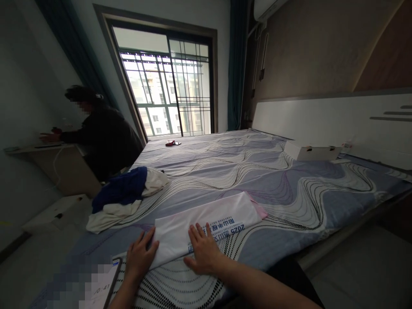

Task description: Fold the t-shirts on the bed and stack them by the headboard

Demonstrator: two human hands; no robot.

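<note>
A white garment with blue printed lettering lies folded into a long strip on the bed, near its front edge. My right hand lies flat on the garment's near end, fingers spread, open. My left hand rests at the strip's left corner, its fingers bent over the cloth's edge. A phone with a lit screen lies on the bed just left of my left wrist.
A heap of blue and cream clothes sits at the bed's left edge. A white box lies by the headboard and a small red item at the far side. Another person leans at a desk by the window.
</note>
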